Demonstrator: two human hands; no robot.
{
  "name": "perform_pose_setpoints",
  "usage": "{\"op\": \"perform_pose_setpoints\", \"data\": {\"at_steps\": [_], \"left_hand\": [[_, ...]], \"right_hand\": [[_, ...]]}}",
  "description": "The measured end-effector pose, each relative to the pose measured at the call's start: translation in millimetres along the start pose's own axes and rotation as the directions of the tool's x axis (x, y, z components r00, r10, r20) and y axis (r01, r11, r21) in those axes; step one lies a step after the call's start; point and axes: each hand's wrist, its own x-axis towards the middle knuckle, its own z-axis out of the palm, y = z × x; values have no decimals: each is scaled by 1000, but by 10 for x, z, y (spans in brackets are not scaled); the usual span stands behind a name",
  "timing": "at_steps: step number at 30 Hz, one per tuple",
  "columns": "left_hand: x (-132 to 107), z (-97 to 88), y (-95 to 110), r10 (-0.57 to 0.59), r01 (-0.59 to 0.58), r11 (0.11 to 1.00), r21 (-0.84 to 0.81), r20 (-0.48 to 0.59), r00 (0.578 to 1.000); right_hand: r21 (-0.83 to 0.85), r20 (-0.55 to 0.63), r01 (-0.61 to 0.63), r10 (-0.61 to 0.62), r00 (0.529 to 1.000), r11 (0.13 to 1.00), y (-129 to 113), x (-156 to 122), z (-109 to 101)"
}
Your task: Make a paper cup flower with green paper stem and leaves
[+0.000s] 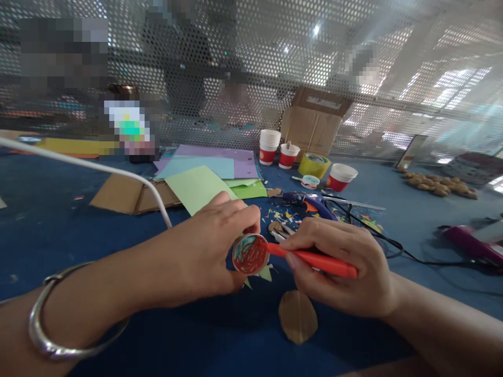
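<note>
My left hand [212,246] is closed around a small round disc [250,255] whose face is scribbled red, held just above the blue table. My right hand [338,262] grips a red marker pen [314,260] with its tip touching the disc's right edge. A silver bangle [47,314] sits on my left wrist. Small green paper points [265,273] stick out under the disc. A brown leaf-shaped cardboard piece [297,316] lies on the table just below my hands.
Coloured paper sheets [208,175] and flat cardboard [129,195] lie behind my left hand. Paper cups [288,154], a yellow tape roll [313,165], a blue glue gun [310,201] with black cord, paper scraps, nuts [436,184] and a perforated metal screen stand beyond. A white cable [98,167] crosses the left.
</note>
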Motion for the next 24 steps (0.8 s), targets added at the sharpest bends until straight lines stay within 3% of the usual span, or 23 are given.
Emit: {"op": "perform_pose_setpoints", "data": {"at_steps": [8,15,24], "left_hand": [[-12,24,-13,49,-49,999,4,-8,999],[-18,0,43,-21,25,998,-52,74,997],[-8,-27,56,-28,36,996,-82,85,996]], "right_hand": [[-6,12,-8,8,1000,1000,15,-21,3],[-7,-10,-6,6,1000,1000,23,-33,-15],[-59,11,38,-37,999,998,7,-59,-11]]}}
